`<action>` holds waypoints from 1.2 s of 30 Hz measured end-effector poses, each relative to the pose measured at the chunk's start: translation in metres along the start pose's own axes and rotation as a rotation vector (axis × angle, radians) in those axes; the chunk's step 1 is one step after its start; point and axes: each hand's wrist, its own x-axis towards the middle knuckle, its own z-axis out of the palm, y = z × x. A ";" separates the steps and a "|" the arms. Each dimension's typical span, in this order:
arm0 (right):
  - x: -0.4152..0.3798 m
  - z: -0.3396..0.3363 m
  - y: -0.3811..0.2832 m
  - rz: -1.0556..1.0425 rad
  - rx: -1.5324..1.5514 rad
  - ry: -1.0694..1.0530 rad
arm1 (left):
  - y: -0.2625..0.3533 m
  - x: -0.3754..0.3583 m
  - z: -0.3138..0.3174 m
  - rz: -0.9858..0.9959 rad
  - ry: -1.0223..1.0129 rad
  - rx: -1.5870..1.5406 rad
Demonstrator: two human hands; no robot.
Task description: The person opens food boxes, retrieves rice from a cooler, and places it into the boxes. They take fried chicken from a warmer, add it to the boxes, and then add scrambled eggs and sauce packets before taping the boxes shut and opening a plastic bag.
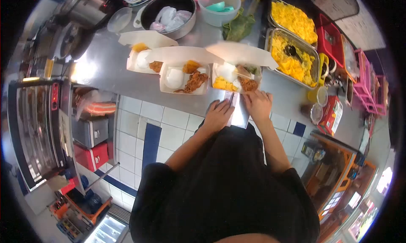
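Note:
My left hand (219, 115) rests at the counter's front edge, fingers spread over a pale pinkish slip of paper (229, 119). A thin dark pen-like object (231, 99) lies right at its fingertips. Beside the slip is a bright white sheet (241, 115), reaching over the edge. My right hand (259, 104) is on the sheet's other side, fingers apart, its fingertips at the front of an open paper food box (216, 90). That box holds rice (227, 71), yellow scrambled-looking food (224, 84), browned food (248, 84) and something green.
Two more open meal boxes (185, 92) (144, 68) stand to the left. Metal trays of yellow food (315, 52) are at the right, one with a dark spoon. A pot (188, 25) and a plastic tub (205, 16) stand behind. Pink baskets (368, 84) are far right.

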 end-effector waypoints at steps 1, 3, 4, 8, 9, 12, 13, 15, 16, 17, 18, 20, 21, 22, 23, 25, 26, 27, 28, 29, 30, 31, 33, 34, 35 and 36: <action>-0.001 0.000 0.001 0.025 0.002 0.001 | 0.001 -0.006 -0.005 -0.016 0.007 0.017; -0.001 -0.001 0.005 0.003 0.041 0.027 | 0.005 -0.020 -0.018 -0.039 0.048 -0.118; 0.000 -0.001 0.007 0.003 0.059 0.020 | 0.010 -0.017 -0.033 -0.082 0.080 -0.148; 0.005 -0.012 0.007 0.053 0.183 -0.063 | 0.015 0.027 -0.118 -0.428 0.003 -0.124; 0.005 -0.017 0.007 0.062 0.192 -0.066 | 0.007 0.055 -0.142 -0.456 0.017 -0.046; 0.014 -0.029 0.015 0.139 0.360 0.109 | -0.031 0.140 -0.167 -0.524 0.339 -0.177; 0.021 -0.031 0.022 0.179 0.388 0.188 | -0.046 0.162 -0.169 -0.505 0.317 -0.081; 0.026 -0.033 0.031 0.206 0.440 0.268 | -0.059 0.180 -0.177 -0.558 0.190 0.026; 0.030 -0.034 0.038 0.249 0.487 0.195 | -0.061 0.185 -0.183 -0.602 0.069 0.116; 0.034 -0.035 0.044 0.292 0.532 0.123 | -0.058 0.177 -0.182 -0.608 0.077 0.137; 0.034 -0.039 0.046 0.303 0.584 0.112 | -0.056 0.159 -0.174 -0.676 0.293 0.097; 0.027 -0.041 0.052 0.326 0.619 0.092 | -0.065 0.107 -0.152 -0.824 0.564 0.087; 0.020 -0.041 0.049 0.354 0.635 0.061 | -0.081 0.072 -0.143 -0.915 0.619 0.120; 0.015 -0.049 0.042 0.378 0.698 0.029 | -0.101 0.034 -0.138 -1.020 0.672 0.072; 0.011 -0.054 0.033 0.374 0.707 0.030 | -0.122 0.004 -0.138 -1.127 0.731 0.018; 0.008 -0.062 0.015 0.334 0.772 -0.157 | -0.163 -0.027 -0.148 -1.158 0.752 0.079; 0.005 -0.061 0.004 0.340 0.800 -0.235 | -0.182 -0.035 -0.156 -1.190 0.763 0.133; 0.003 -0.058 -0.007 0.344 0.823 -0.316 | -0.203 -0.036 -0.165 -1.161 0.766 0.155; 0.005 -0.055 -0.019 0.261 0.812 -0.366 | -0.228 -0.032 -0.171 -1.131 0.767 0.176; 0.012 -0.058 -0.033 0.204 0.858 -0.430 | -0.250 -0.027 -0.173 -1.073 0.715 0.228; 0.020 -0.059 -0.047 0.155 0.875 -0.524 | -0.275 -0.021 -0.176 -1.012 0.659 0.278; 0.027 -0.058 -0.062 0.111 0.890 -0.616 | -0.310 -0.019 -0.168 -0.980 0.568 0.338; 0.042 -0.053 -0.095 0.028 0.880 -0.631 | -0.348 -0.023 -0.163 -0.938 0.475 0.388; 0.050 -0.050 -0.112 -0.051 0.872 -0.642 | -0.359 -0.021 -0.166 -0.947 0.219 0.302; 0.060 -0.050 -0.130 -0.038 0.863 -0.623 | -0.373 -0.017 -0.168 -0.934 -0.037 0.216; 0.071 -0.052 -0.150 0.007 0.909 -0.646 | -0.376 -0.016 -0.176 -0.931 -0.036 0.185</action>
